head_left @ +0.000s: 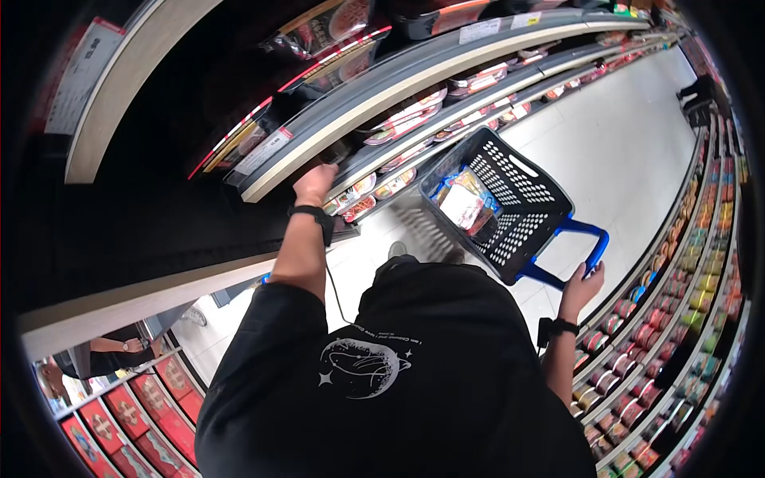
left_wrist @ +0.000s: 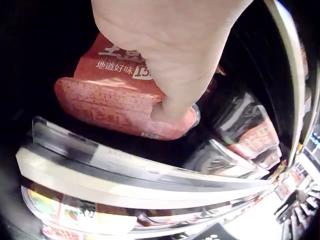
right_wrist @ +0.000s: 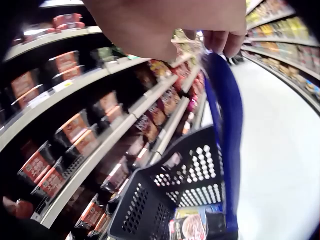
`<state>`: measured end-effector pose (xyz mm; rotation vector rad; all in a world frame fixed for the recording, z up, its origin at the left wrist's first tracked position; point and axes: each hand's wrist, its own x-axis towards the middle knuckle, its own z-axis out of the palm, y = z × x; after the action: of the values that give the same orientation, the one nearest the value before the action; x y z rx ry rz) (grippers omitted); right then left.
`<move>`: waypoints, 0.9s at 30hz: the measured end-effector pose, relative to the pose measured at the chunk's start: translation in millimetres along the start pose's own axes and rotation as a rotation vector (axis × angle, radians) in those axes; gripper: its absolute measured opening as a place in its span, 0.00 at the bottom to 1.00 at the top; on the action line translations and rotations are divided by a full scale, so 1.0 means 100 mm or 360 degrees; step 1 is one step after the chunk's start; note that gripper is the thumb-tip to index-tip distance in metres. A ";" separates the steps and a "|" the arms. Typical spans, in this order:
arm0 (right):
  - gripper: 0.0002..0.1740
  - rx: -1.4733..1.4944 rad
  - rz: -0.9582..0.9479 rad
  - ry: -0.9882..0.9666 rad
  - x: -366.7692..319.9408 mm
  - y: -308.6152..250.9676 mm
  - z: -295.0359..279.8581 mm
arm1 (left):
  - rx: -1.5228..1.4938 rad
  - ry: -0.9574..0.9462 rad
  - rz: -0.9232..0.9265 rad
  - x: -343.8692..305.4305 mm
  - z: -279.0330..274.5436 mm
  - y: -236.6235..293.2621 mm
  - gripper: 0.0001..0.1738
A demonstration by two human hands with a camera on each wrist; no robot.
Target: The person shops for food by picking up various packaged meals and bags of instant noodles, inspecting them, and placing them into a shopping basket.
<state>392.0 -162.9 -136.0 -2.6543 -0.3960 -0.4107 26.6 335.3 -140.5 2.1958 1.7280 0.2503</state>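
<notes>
In the left wrist view a red food package (left_wrist: 110,107) with white Chinese lettering stands over the shelf edge. My left hand (left_wrist: 165,55) grips it, thumb on its front; the other fingers are hidden. From the head view this hand (head_left: 315,185) reaches in at the shelf front, and the package is mostly out of sight there. My right hand (head_left: 583,287) has its fingers curled round the blue handle (head_left: 596,247) of a black shopping basket (head_left: 550,187) to my right. Inside the basket lie several packages, one with a white label (head_left: 460,205).
Shelves of packaged meals (right_wrist: 75,127) run along the left, with a pale shelf edge (left_wrist: 125,182) below the left hand. Racks of canned goods (head_left: 653,323) line the right. Pale tiled floor (head_left: 621,143) lies between. Another person's arm (head_left: 111,345) shows at lower left, near red boxes (head_left: 127,410).
</notes>
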 end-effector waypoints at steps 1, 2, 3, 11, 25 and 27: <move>0.26 0.0149 -0.0076 0.0029 0.02 -0.21 -0.12 | 0.0017 0.0008 -0.0020 -0.15 -0.10 0.14 0.35; 0.25 0.0372 -0.0222 0.0013 0.02 -0.24 -0.05 | 0.0075 0.0140 0.0077 -0.28 -0.04 0.11 0.36; 0.23 0.0418 -0.0108 -0.0273 0.01 -0.52 -0.16 | 0.0131 0.0270 0.0188 -0.41 0.03 0.09 0.39; 0.33 0.1207 -0.0657 -0.1897 0.08 -1.92 0.11 | -0.0190 0.0728 0.0637 -1.35 -0.56 0.66 0.49; 0.63 0.1975 -0.0517 -0.2559 0.21 -2.93 -0.41 | -0.2565 -0.0777 -0.0131 -1.50 -1.00 1.36 0.36; 0.61 0.1951 -0.0482 -0.2577 0.29 -2.90 -0.45 | -0.2530 -0.0812 -0.0018 -1.46 -0.93 1.32 0.45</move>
<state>310.9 75.7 17.9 -1.1412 -1.0058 1.4968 79.2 180.7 4.2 0.8963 0.6697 0.6706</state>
